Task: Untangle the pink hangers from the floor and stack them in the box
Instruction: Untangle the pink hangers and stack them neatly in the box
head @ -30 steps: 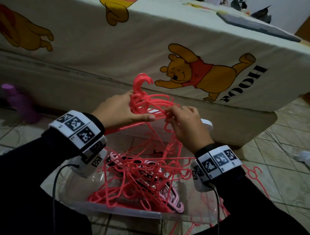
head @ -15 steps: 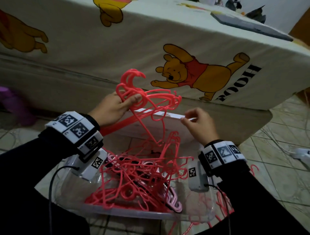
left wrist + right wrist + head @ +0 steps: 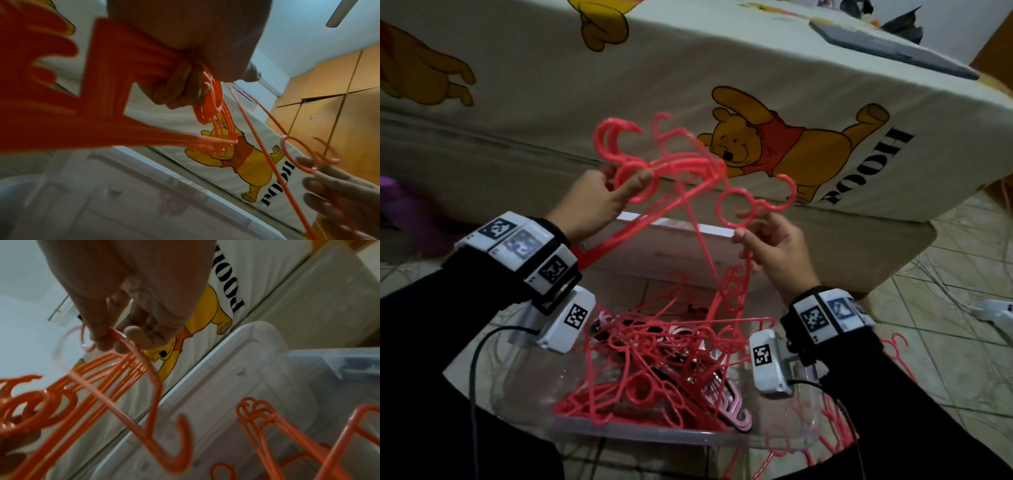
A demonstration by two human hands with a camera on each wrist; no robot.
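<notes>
My left hand (image 3: pixel 599 197) grips a bunch of pink hangers (image 3: pixel 654 161) by their necks, hooks pointing up, above the clear plastic box (image 3: pixel 524 387). In the left wrist view the fingers (image 3: pixel 179 87) curl round that bunch (image 3: pixel 213 105). My right hand (image 3: pixel 767 236) pinches a single pink hanger (image 3: pixel 736 205) at its ring, just right of the bunch; the right wrist view shows fingertips (image 3: pixel 131 335) closed on its thin bar (image 3: pixel 144 360). A tangle of pink hangers (image 3: pixel 671 363) lies in the box, some strands still linked to the lifted ones.
A bed with a Winnie the Pooh sheet (image 3: pixel 774 150) rises right behind the box. The white box lid (image 3: pixel 661 246) leans against it. More pink hangers (image 3: pixel 893 346) lie on the tiled floor at right, with thin cables (image 3: pixel 955 298) and a white plug (image 3: pixel 996 308).
Both hands have risen and drawn apart. The left lifted its bunch higher; the right, which held nothing half a second ago, now pinches one hanger pulled to the right of the bunch.
</notes>
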